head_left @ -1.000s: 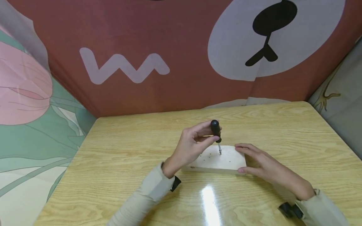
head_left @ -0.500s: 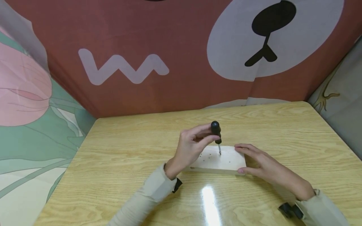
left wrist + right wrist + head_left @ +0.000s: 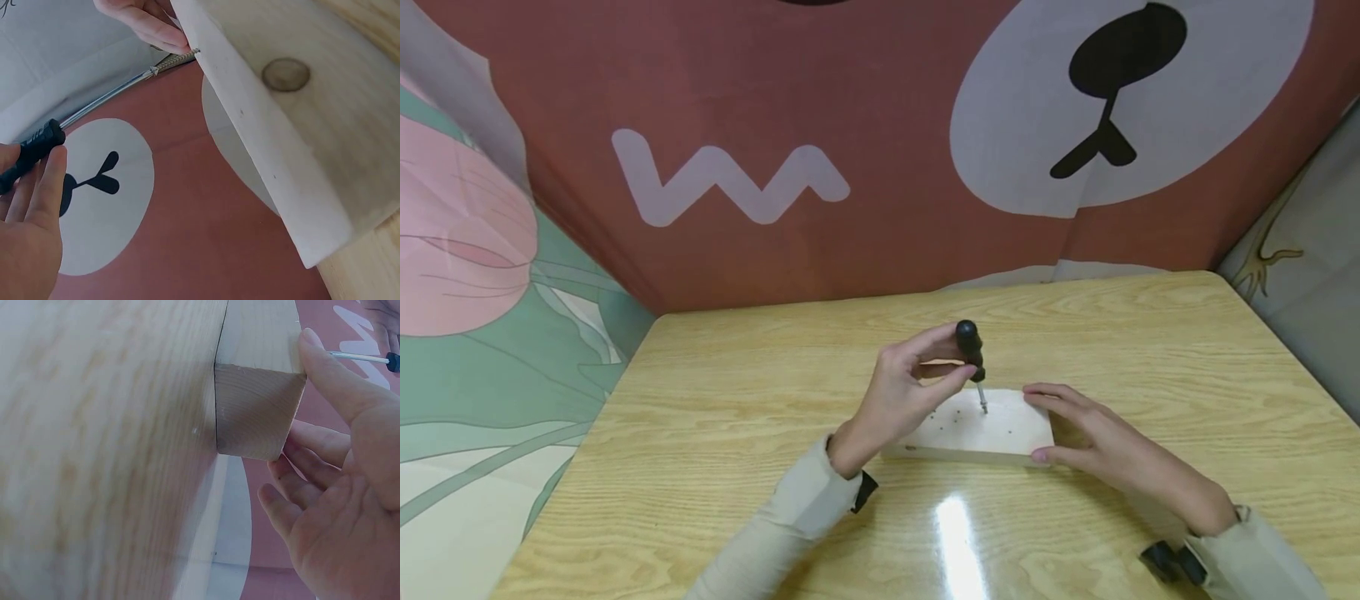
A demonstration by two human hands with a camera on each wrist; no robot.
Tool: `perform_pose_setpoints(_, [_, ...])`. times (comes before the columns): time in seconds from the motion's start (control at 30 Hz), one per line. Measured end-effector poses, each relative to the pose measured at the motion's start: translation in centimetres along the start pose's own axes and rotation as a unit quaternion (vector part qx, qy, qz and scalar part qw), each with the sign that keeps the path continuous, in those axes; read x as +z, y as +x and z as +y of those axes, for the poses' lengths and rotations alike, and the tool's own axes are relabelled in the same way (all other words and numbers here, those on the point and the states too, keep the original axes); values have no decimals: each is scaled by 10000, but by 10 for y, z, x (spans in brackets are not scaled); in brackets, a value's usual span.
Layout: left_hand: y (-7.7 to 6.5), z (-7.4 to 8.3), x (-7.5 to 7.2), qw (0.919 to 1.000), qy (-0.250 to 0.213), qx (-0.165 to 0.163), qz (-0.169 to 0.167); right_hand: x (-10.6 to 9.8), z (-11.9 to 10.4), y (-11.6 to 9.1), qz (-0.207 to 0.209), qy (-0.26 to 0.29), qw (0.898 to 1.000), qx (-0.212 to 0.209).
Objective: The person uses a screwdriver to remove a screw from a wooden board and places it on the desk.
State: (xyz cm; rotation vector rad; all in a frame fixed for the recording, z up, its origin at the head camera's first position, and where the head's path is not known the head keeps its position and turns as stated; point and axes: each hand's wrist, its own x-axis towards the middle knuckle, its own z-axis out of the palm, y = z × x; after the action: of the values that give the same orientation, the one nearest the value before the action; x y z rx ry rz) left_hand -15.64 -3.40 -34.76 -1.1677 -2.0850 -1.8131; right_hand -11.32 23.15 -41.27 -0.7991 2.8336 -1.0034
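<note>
My left hand [image 3: 898, 392] pinches the black handle of a screwdriver [image 3: 970, 346] between thumb and fingers. The tool stands nearly upright, its handle tipped slightly left. At the tip of its metal shaft is a screw [image 3: 175, 60], whose point meets the top face of a pale wooden block [image 3: 973, 433]. Several small dark holes dot that face, and a round knot [image 3: 286, 74] marks the block's side. With my right hand [image 3: 1112, 437] I hold the block's right end, thumb at the near edge and fingers at the far edge.
The block lies on a wood-grain table [image 3: 737, 400] with a bright light reflection in front of it. Behind the table hangs a red-brown cloth [image 3: 880, 242] with a cartoon face. Patterned cloths flank both sides. Each wrist wears a small black device [image 3: 1172, 562].
The screwdriver's handle has leaned slightly to the left, and my left thumb and fingers have shifted a little on it. The right hand and the block stay in place.
</note>
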Motion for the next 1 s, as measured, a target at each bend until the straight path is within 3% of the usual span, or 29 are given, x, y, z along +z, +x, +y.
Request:
perform_pose_setpoints(0.43, [0, -5, 4, 9976, 485, 294, 388, 0, 0, -1, -16, 26, 10000, -5])
perform_pose_setpoints(0.7, [1, -3, 4, 9991, -30, 23, 413, -1, 1, 0, -11, 2, 10000, -21])
perform_pose_setpoints(1.0, [2, -1, 5, 9984, 58, -125, 553, -1, 1, 0, -30, 11, 10000, -5])
